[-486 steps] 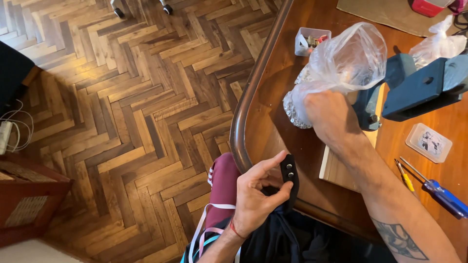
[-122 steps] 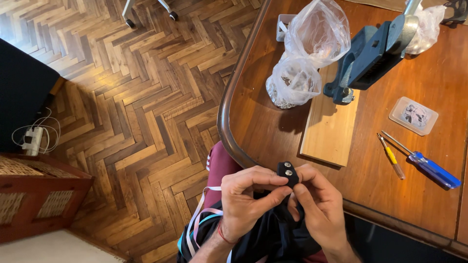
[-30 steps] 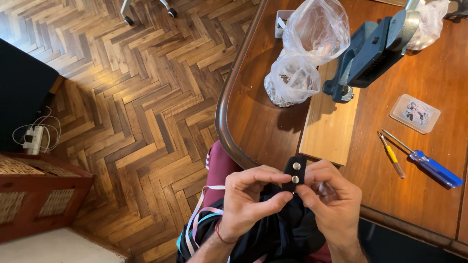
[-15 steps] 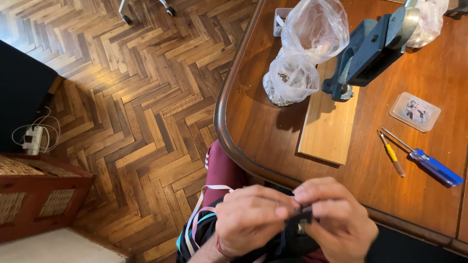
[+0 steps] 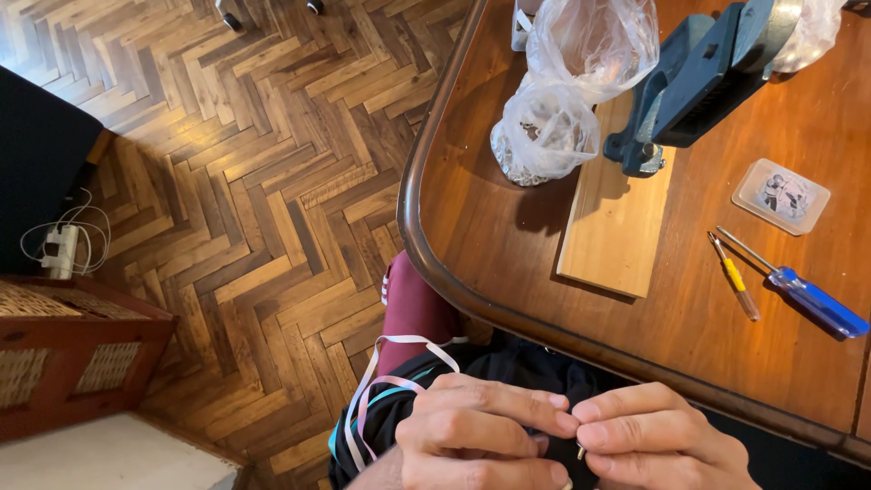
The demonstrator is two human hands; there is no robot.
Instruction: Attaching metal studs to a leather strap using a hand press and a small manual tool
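With your left hand and right hand pinched fingertip to fingertip on a small, mostly hidden part over your lap at 6 o'clock, keep both grips firm and work it gently so it doesn't slip.

small dark part, mostly hidden, pinched between fingers of both hands, low over the lap, below the table edge

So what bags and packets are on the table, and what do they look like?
Clear plastic bag: far edge of the table, puffy and crinkled.
Second clear bag: just in front of it, knotted, small pale bits inside.
Flat packet: right of the wooden board, clear rounded rectangle holding a small picture card.
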